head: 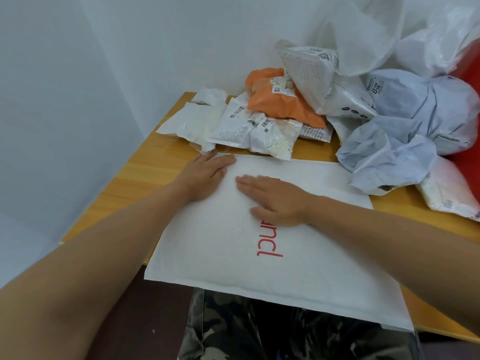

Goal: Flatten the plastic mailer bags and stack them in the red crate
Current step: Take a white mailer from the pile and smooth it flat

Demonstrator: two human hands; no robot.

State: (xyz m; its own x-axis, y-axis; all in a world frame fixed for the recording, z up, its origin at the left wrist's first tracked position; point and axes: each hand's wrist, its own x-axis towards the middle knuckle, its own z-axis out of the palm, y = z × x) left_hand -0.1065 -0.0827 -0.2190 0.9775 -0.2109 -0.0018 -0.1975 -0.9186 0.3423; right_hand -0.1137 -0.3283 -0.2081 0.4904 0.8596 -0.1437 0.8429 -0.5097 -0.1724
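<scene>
Right now, from the head view, I have both palms down on a large white mailer point(272, 229) that lies across the near edge of the wooden table point(145, 162), its closest end hanging off over my lap. My left hand point(207, 175) rests on the bag's far left corner, fingers straight and close together, tips pointing right. My right hand point(272, 197) lies flat mid-bag, fingers straight and together, tips pointing left toward the left hand's fingers, the thumb spread slightly; part of the red lettering point(268, 245) is hidden under this palm. Neither hand grips anything.

Beyond my fingertips sits a heap of crumpled mailers point(259, 126): white ones, an orange one point(280, 105), and a big grey-blue one point(405, 141) off to the right of my right wrist. A corner of the red crate point(467, 162) shows behind that grey-blue bag, mostly hidden.

I judge this mailer to be light, thin and limp, probably slick, so it should slide easily under flat pressure and flop if lifted by one corner. I would smooth outward from the middle, then take hold at two opposite edges to carry it level to the crate.
</scene>
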